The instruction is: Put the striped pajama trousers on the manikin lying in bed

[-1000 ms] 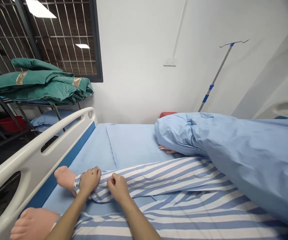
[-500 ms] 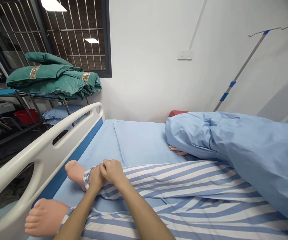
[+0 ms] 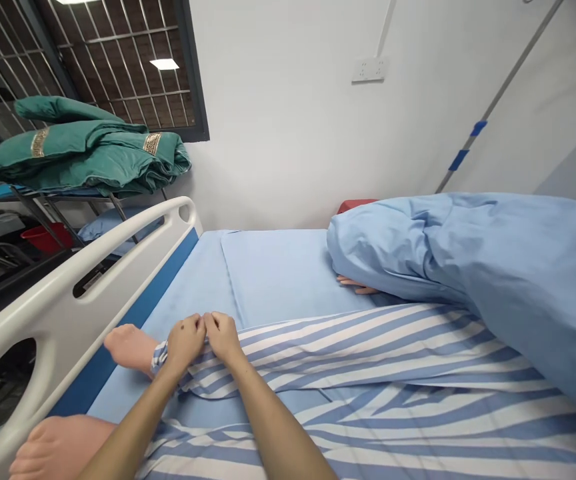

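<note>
A figure that looks like a nursing manikin lies on the bed in blue-and-white striped trousers (image 3: 338,347). My left hand (image 3: 186,341) is closed on the trouser leg of the farther leg, just above the ankle. Right beside it, my right hand (image 3: 222,335) is closed on the same trouser leg, and the fingers of both hands meet. The fingertips are partly hidden in the cloth. The farther bare foot (image 3: 129,347) sticks out past the cuff; the nearer foot (image 3: 61,445) lies at lower left, partly behind my left forearm.
A pale blue sheet (image 3: 278,267) covers the bed. A blue quilt (image 3: 468,247) is folded back at right, with manikin fingers (image 3: 358,285) under its edge. The white bed end panel (image 3: 118,267) stands at left. Behind are green bedding (image 3: 88,153) and a drip pole (image 3: 498,100).
My view has tilted down and shifted a little. My hands, overlapping before, now sit side by side on the trouser leg, the left one more in sight.
</note>
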A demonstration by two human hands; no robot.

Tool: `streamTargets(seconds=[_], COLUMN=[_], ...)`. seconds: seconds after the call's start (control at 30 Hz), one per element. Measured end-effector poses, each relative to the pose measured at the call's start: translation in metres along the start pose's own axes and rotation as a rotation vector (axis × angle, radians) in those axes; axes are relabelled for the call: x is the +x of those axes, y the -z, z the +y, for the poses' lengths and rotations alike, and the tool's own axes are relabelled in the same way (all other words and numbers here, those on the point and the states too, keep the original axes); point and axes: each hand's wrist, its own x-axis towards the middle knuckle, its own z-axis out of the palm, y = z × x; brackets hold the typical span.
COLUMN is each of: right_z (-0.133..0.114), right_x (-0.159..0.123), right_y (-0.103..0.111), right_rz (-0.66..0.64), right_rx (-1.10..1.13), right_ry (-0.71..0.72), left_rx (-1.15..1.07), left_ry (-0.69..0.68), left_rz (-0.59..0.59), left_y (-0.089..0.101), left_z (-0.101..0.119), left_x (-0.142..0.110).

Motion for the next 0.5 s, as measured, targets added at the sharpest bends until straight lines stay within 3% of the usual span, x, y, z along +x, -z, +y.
streamTargets(seconds=[0.13, 0.2, 0.37, 0.5], right_z=[0.002, 0.003, 0.006, 0.007], right_x=[0.008, 0.008, 0.007, 0.007], right_y=[0.005, 0.004, 0.001, 0.000], right_rz=[0.033, 0.056, 0.171, 0.170], right_rx=[0.260, 0.273, 0.248, 0.241], right_ry=[-0.072, -0.077, -0.112, -0.115], left_rx=[-0.619, -0.763, -0.460, -0.254], left_ry=[0.119, 0.195, 0.157, 0.124], left_rz=[0.162, 0.242, 0.292, 0.237], left_y=[-0.003, -0.016, -0.051, -0.054], left_z=[0.025, 0.032, 0.029, 0.025], left_x=[0.013, 0.012, -0.001, -0.003])
